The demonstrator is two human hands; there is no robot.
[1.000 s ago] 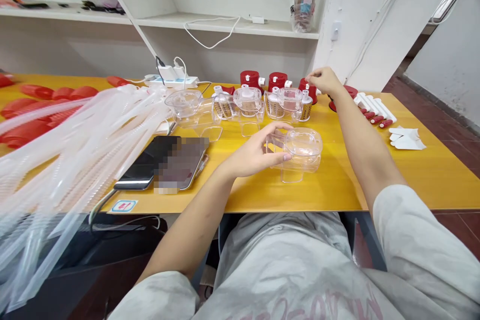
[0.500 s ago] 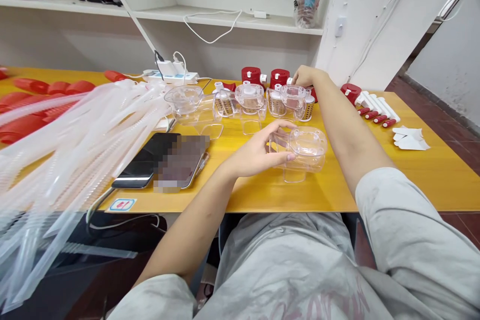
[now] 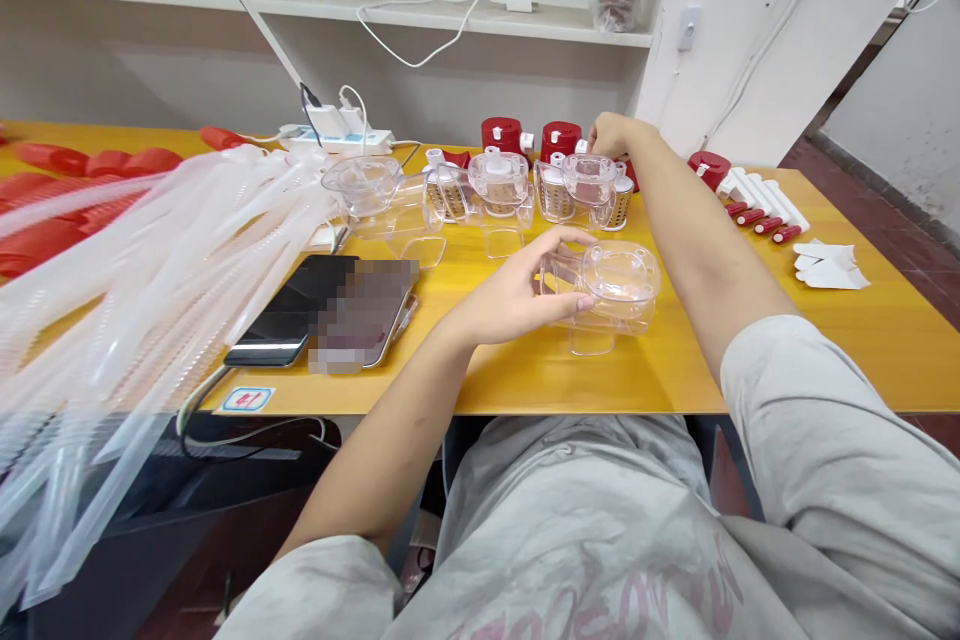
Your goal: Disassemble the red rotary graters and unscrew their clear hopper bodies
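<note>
My left hand (image 3: 525, 290) grips a clear plastic housing (image 3: 619, 285) by its left end, thumb in front and fingers behind, just over the yellow table. My right hand (image 3: 613, 135) reaches to the back row, fingers bent down behind another clear housing (image 3: 589, 180); what its fingertips hold, if anything, is hidden. Close to it stand a red round cap (image 3: 561, 140) with a white spout and a white perforated cylinder (image 3: 619, 202). A second red cap (image 3: 501, 135) and two more clear housings (image 3: 499, 185) stand to the left.
Clear corrugated tubes (image 3: 150, 290) spread over the left side, with red parts (image 3: 52, 190) behind. Two phones (image 3: 296, 310) lie left of my left hand. A power strip (image 3: 352, 140) stands at the back. White sticks with red ends (image 3: 765, 205) and white paper pieces (image 3: 831, 265) lie right.
The view has shifted slightly. My left hand still holds the clear housing, and my right hand stays at the back row with its fingers bent down.
</note>
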